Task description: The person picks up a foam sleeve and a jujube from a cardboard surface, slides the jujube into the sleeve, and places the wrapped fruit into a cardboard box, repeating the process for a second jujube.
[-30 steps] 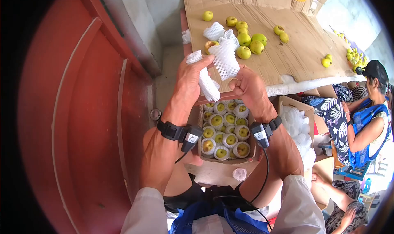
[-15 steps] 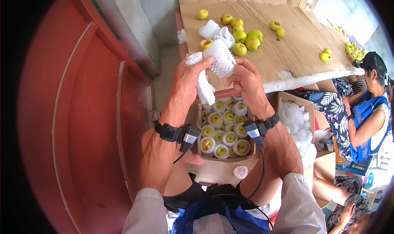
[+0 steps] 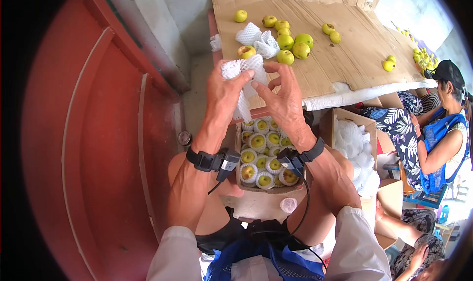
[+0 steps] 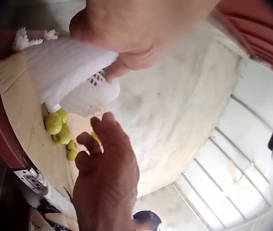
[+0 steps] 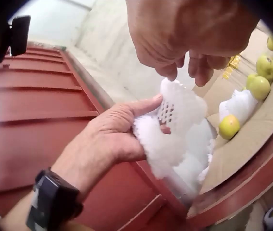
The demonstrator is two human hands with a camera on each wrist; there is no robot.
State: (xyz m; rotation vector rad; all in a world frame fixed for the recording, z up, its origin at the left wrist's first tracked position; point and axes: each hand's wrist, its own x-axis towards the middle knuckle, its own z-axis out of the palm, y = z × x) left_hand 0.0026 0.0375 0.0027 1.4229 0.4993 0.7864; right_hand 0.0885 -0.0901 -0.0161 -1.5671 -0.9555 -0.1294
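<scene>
In the head view, my left hand (image 3: 222, 91) grips white foam fruit nets over the near left corner of the table. One foam net (image 3: 253, 65) stands up by the thumb, and a rolled bundle of nets (image 3: 242, 108) hangs below the palm. My right hand (image 3: 286, 96) is close on the right, thumb and fingers apart. In the right wrist view, the fingertips of the right hand (image 5: 189, 38) are bent down just above the raised net (image 5: 182, 108). The left wrist view shows a gap between the right hand (image 4: 108, 173) and the nets (image 4: 64, 65).
Loose green apples (image 3: 301, 50) and more foam nets (image 3: 266, 45) lie on the cardboard-covered table (image 3: 340, 64). Below, a carton (image 3: 268, 190) holds net-wrapped apples (image 3: 264, 182). A box of foam nets (image 3: 351, 138) stands to the right, near a seated person (image 3: 446, 133). A red door (image 3: 88, 148) is on the left.
My right hand has moved left, from the net's right edge to beside my left hand, and its thumb and fingers have spread. The raised net has shifted left and become narrower in view.
</scene>
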